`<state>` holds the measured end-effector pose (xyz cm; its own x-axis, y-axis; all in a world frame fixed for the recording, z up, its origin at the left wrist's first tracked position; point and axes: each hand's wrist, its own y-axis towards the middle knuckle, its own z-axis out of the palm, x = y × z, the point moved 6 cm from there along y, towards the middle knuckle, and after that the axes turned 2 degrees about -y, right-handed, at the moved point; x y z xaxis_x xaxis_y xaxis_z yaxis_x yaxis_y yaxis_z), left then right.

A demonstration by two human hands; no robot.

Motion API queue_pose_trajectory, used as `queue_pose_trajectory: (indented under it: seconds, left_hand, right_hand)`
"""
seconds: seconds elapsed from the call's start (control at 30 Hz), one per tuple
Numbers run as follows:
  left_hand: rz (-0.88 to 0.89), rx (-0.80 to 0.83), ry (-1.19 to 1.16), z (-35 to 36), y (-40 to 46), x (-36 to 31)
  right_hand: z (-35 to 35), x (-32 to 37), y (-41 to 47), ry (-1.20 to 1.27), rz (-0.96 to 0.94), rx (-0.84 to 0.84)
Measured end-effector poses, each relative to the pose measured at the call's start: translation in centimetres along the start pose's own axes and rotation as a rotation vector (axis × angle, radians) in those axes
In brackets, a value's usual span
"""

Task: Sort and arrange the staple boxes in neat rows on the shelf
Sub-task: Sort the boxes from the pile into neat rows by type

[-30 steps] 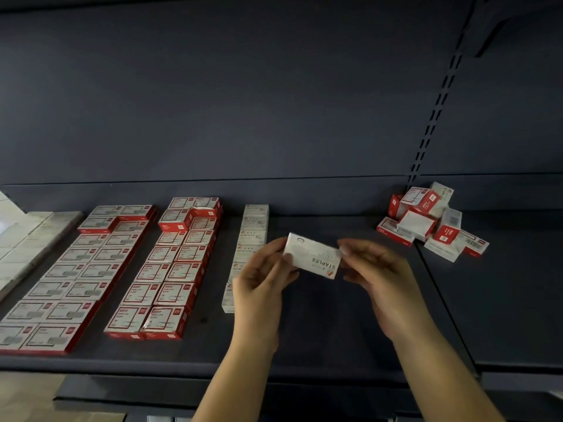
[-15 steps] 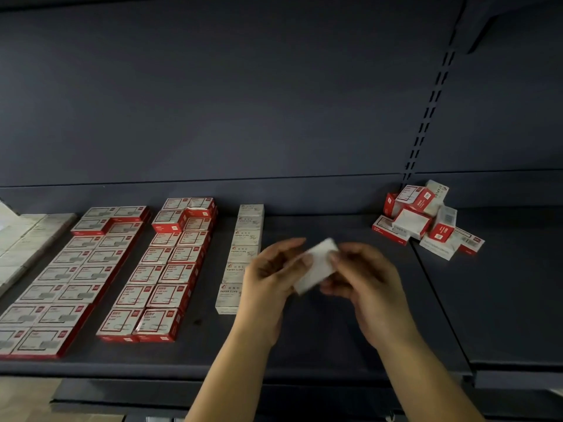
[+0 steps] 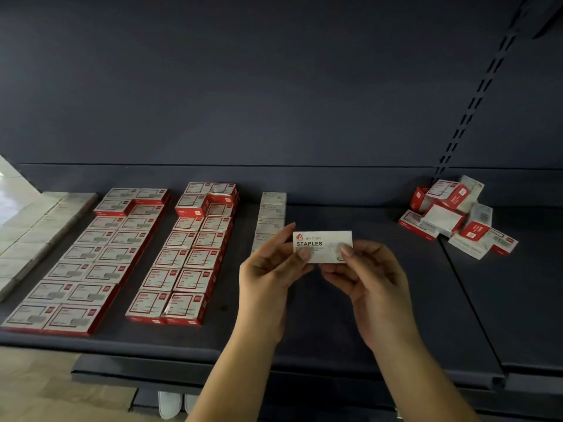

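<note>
**White staples box held label-up over dark shelf, not yet placed**

Dark grey shop shelf [image 3: 350, 330] with a plain dark back panel; a slotted upright runs down the upper right of the frame.

Left to right:
- Far left edge: a block of pale boxes [image 3: 33, 239], washed out, count unclear.
- Left-centre: red-and-white boxes [image 3: 91, 263] in two columns, roughly eight deep, so about sixteen; the back ones look stacked, exact count uncertain.
- Centre-left: a second red-and-white block [image 3: 185, 254], two columns, about seven deep, the back ones doubled up.
- Centre: a single column of white boxes [image 3: 272, 214]; about four show, the front ones are hidden behind the left hand.
- Centre: left hand [image 3: 268, 278] and right hand [image 3: 368, 278] each pinch one end of the white staples box [image 3: 323, 246], thumbs on its face, "STAPLES" reading upright. The box is in the air, just right of the white column.
- Upper right: a loose heap of unsorted boxes [image 3: 451, 217], around eight to ten, tilted and overlapping.

Likely step: orient, then add to the white column. Do it well: keep the label facing up the same way as its neighbours, set it flush at the front end of the column, edges square, without nudging the red block beside it.
</note>
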<state>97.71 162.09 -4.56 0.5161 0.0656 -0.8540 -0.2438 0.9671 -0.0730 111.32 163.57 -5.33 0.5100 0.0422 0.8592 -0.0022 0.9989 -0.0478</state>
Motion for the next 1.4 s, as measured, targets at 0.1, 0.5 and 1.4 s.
queue_pose_trajectory:
  seconds: [0.1, 0.5, 1.4]
  left_hand:
    - [0.038, -0.059, -0.006, -1.8, 0.2, -1.0]
    - [0.123, -0.084, 0.041, -14.4, 1.9, -9.7]
    - [0.833, 0.338, 1.524, -40.4, 3.1, -22.9]
  right_hand:
    - [1.5, -0.8, -0.2, -0.059, -0.013, -0.019]
    - [14.8, -7.4, -1.4, -0.209, -0.086, 0.016]
    - [36.4, -24.2, -5.7, -0.558, 0.205, 0.312]
